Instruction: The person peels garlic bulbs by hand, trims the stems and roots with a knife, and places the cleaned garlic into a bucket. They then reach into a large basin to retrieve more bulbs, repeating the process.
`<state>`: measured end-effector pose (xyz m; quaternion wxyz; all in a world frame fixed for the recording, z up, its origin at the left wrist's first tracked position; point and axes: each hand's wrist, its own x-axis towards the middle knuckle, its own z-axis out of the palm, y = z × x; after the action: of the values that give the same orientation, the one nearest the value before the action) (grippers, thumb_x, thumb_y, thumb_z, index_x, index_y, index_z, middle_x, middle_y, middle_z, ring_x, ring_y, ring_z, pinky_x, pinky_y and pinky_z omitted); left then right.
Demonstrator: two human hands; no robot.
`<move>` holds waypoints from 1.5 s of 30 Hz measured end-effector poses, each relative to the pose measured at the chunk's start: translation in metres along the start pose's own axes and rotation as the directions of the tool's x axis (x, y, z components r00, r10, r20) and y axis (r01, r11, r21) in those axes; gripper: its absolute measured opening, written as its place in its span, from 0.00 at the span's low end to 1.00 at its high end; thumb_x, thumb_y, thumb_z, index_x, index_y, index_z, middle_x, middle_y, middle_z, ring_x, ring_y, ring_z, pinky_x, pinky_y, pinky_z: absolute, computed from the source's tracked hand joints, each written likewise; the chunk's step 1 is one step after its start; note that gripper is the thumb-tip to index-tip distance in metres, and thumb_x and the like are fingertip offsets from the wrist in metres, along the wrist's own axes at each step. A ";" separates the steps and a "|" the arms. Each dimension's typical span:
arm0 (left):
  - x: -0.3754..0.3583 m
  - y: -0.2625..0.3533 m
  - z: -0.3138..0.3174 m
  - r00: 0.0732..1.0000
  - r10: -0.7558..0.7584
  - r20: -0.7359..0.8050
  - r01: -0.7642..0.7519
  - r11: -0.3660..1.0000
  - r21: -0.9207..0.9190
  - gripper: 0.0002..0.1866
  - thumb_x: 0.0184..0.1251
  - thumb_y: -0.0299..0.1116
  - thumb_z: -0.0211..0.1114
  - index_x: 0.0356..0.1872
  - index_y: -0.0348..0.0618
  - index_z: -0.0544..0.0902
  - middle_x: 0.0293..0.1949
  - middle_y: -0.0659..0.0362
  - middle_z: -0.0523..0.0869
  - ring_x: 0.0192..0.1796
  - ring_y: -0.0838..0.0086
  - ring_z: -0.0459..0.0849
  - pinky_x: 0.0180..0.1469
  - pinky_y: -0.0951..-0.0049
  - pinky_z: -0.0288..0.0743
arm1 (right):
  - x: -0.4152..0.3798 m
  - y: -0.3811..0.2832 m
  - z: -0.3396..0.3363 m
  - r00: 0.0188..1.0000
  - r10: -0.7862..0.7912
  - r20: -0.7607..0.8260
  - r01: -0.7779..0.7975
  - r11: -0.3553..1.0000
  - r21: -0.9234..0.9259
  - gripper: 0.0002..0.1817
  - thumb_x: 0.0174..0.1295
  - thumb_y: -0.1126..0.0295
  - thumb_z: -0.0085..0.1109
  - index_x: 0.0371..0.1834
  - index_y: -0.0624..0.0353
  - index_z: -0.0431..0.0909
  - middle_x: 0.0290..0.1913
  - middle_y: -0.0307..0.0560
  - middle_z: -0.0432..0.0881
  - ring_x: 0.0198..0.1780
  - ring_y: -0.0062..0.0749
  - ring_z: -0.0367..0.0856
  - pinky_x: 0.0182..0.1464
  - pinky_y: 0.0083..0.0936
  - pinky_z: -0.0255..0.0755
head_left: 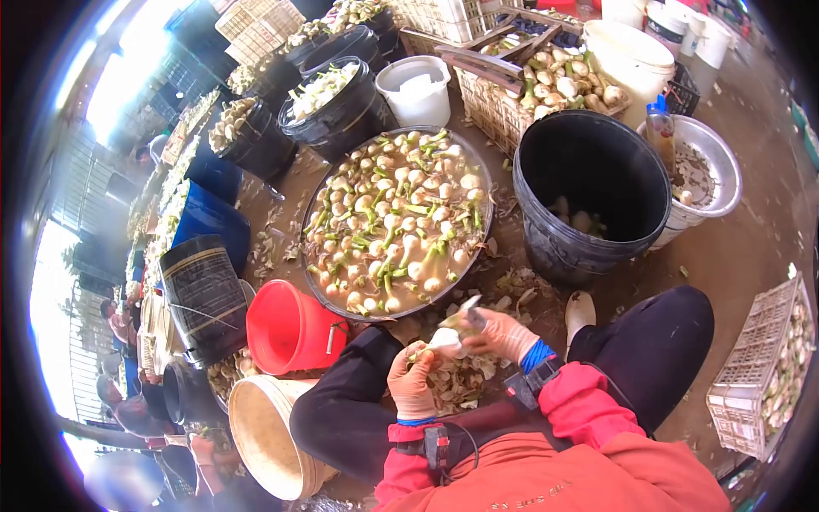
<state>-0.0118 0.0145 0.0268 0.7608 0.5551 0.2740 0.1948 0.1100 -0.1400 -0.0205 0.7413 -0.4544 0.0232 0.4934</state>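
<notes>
My left hand (412, 381), in an orange glove, is closed on a white, peeled-looking garlic bulb (446, 340). My right hand (505, 334), also gloved, is closed on a small knife (470, 304), its short blade blurred and pointing up and away from me. The knife hand is right against the bulb. Just beyond my hands stands a wide round tub (401, 317) of murky water, full of garlic bulbs with short green stems. Below my hands, a heap of peelings (461, 384) lies on the ground between my legs.
A black bucket (546, 230) with a few bulbs at its bottom stands right of the tub. At left are a red bucket (275, 328) and a cream bucket (256, 435). Garlic-filled crates (742, 388) stand at right and behind. Other people (141, 414) work at far left.
</notes>
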 end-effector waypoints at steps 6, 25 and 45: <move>0.004 -0.002 0.002 0.994 -0.097 0.042 0.098 0.995 -0.028 0.11 0.59 0.24 0.65 0.44 0.40 0.80 0.33 0.59 0.85 0.33 0.73 0.85 0.35 0.74 0.81 | -0.002 0.004 0.037 0.995 -0.069 0.078 0.082 0.982 -0.171 0.31 0.54 0.76 0.63 0.62 0.47 0.67 0.47 0.38 0.76 0.44 0.24 0.76 0.42 0.21 0.75; 0.010 -0.026 -0.008 0.873 -0.484 0.058 0.478 0.874 0.089 0.16 0.65 0.46 0.60 0.42 0.44 0.81 0.33 0.65 0.80 0.31 0.81 0.75 0.36 0.77 0.72 | -0.051 -0.125 0.014 0.602 -0.773 -0.199 0.712 0.407 0.573 0.30 0.56 0.75 0.61 0.64 0.55 0.64 0.57 0.51 0.73 0.55 0.45 0.74 0.53 0.36 0.76; 0.021 -0.085 -0.023 0.942 -0.188 0.278 0.042 0.887 0.459 0.13 0.62 0.40 0.61 0.36 0.38 0.82 0.26 0.61 0.81 0.30 0.79 0.75 0.35 0.75 0.70 | 0.025 -0.061 0.255 0.649 -0.317 0.692 0.729 0.517 -0.448 0.26 0.58 0.70 0.63 0.60 0.63 0.68 0.56 0.49 0.76 0.55 0.33 0.75 0.58 0.25 0.67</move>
<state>-0.0112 0.0181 -0.0638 0.6570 0.7212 0.2192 -0.0106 0.0629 0.0488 0.1564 0.6045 -0.5262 -0.5135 0.3067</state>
